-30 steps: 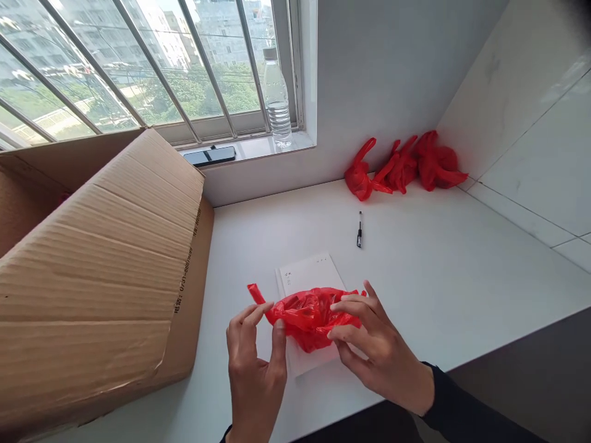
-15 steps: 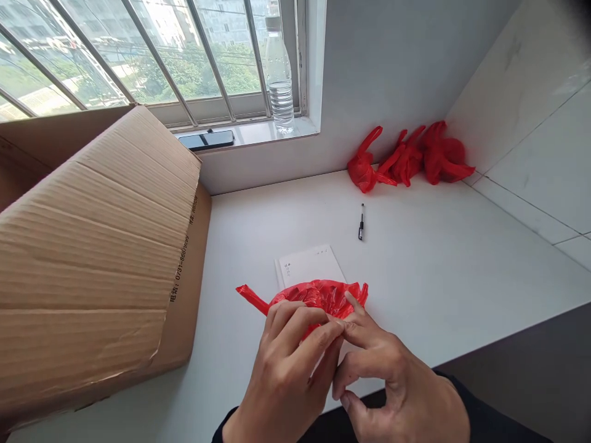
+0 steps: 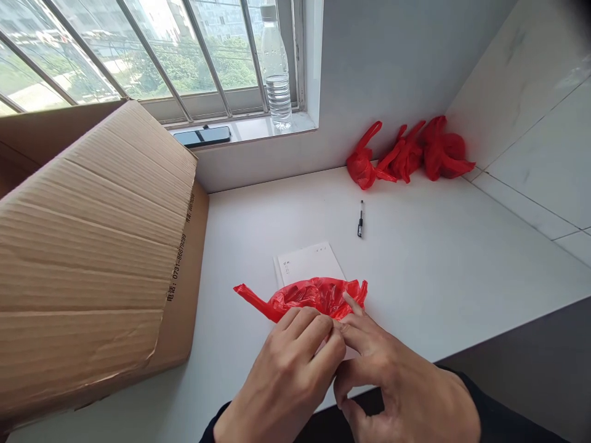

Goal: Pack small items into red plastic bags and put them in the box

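1. Clock centred on the red bag (image 3: 318,292) in front of you, 12 pointing away from you; the bag sits over the near part of the bench (image 3: 258,221), crumpled, its top spread wide; one twisted handle (image 3: 252,299) sticks out toward 9.
2. Your left hand (image 3: 290,363) comes in from 7, back of it up, fingers bent together at the bag's near edge; you cannot tell from here whether they grip plastic, as the knuckles hide the tips.
3. Your right hand (image 3: 392,375) comes in from 5; thumb and forefinger curl toward each other, one finger reaches out over the bag's right end; its fingers meet those of the left hand; any grip there is hidden too.
4. At 12, just beyond the bag, a flat white notebook (image 3: 309,261) with small dark writing; the bag hides its near part.
5. At 1, a black-and-clear pen (image 3: 361,221); farther out, against the wall, three bunched red bags (image 3: 402,157) in a row.
6. At 9 to 10, a large cardboard box (image 3: 101,240); at 11, a phone (image 3: 203,136) on the windowsill (image 3: 249,130), a part-filled bottle (image 3: 277,92) to its right.
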Available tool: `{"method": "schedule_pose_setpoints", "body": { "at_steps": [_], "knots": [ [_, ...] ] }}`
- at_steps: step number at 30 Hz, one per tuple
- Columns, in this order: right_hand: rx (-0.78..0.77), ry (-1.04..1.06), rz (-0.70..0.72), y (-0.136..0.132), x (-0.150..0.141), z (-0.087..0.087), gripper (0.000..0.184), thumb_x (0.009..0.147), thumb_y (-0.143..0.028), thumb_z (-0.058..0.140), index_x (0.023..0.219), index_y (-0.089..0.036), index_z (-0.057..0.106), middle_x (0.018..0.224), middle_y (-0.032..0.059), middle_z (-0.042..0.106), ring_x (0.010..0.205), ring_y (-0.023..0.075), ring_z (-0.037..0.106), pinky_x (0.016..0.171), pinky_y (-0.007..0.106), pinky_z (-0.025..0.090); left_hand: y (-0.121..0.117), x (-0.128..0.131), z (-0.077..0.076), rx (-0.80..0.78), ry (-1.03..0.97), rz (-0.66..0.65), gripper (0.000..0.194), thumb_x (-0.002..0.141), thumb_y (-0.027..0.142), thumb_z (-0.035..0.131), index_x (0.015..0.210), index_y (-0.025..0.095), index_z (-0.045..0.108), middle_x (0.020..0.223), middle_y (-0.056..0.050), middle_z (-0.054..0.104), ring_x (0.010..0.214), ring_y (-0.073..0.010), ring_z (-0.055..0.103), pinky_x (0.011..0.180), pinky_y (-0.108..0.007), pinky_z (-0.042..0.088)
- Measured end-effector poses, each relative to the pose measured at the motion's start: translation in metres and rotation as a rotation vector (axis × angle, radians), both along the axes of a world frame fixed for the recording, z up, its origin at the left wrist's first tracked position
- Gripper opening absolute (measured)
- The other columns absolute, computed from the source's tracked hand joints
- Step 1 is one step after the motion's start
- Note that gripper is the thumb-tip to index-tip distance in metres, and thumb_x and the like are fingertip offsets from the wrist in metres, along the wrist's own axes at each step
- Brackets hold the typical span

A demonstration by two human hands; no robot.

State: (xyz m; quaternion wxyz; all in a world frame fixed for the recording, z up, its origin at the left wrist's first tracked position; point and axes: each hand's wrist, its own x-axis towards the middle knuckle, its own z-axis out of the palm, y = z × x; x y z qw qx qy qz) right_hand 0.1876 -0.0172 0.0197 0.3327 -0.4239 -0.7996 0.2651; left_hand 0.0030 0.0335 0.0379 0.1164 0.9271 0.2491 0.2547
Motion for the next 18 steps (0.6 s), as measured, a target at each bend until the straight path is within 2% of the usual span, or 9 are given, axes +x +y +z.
{"method": "schedule_pose_setpoints", "body": {
  "at_steps": [3, 8, 12, 15, 18],
  "knots": [
    [0.006, -0.018, 0.031, 0.0010, 0.0001, 0.0033, 0.023, 0.066, -0.005, 0.057, 0.073, -0.027, 0.060, 0.098, -0.0002, 0.068, 0.097, 0.0222, 0.068, 0.115, 0.051, 0.046, 0.0000, 0.0001, -0.0013, -0.051, -0.076, 0.016, 0.023, 0.089, -0.004, 0.054, 0.082, 0.018, 0.057, 0.079, -0.003, 0.064, 0.070, -0.0165, 0.056, 0.061, -0.030, 0.050],
    [0.018, -0.041, 0.025, 0.0009, 0.0015, 0.0041, 0.022, 0.068, -0.007, 0.058, 0.074, -0.028, 0.061, 0.101, -0.0006, 0.069, 0.095, 0.0217, 0.069, 0.108, 0.044, 0.052, 0.0005, -0.0032, -0.0067, -0.193, -0.196, 0.067, 0.026, 0.089, -0.004, 0.054, 0.089, 0.021, 0.062, 0.081, -0.002, 0.065, 0.075, -0.0154, 0.061, 0.063, -0.027, 0.054],
    [0.056, -0.071, 0.021, 0.0008, 0.0035, 0.0028, 0.020, 0.069, -0.009, 0.060, 0.073, -0.029, 0.063, 0.109, -0.0006, 0.069, 0.099, 0.0244, 0.069, 0.107, 0.045, 0.053, -0.0005, -0.0066, -0.0074, -0.335, -0.302, 0.101, 0.029, 0.088, -0.005, 0.059, 0.100, 0.021, 0.065, 0.091, -0.003, 0.068, 0.083, -0.0147, 0.065, 0.072, -0.027, 0.058],
    [0.033, -0.054, 0.015, 0.0008, 0.0033, 0.0030, 0.021, 0.069, -0.009, 0.060, 0.074, -0.029, 0.063, 0.102, -0.0010, 0.069, 0.097, 0.0234, 0.069, 0.110, 0.046, 0.050, -0.0015, -0.0054, -0.0060, -0.341, -0.302, 0.103, 0.029, 0.088, -0.001, 0.063, 0.106, 0.021, 0.067, 0.095, -0.004, 0.068, 0.085, -0.0153, 0.065, 0.073, -0.028, 0.059],
    [0.006, -0.025, 0.029, 0.0002, 0.0013, 0.0043, 0.022, 0.070, -0.008, 0.059, 0.074, -0.028, 0.063, 0.096, -0.0013, 0.068, 0.092, 0.0207, 0.069, 0.117, 0.047, 0.043, -0.0013, -0.0022, -0.0069, -0.333, -0.312, 0.126, 0.027, 0.088, 0.001, 0.065, 0.105, 0.021, 0.068, 0.095, -0.005, 0.068, 0.085, -0.0152, 0.065, 0.071, -0.028, 0.059]
  ]
}}
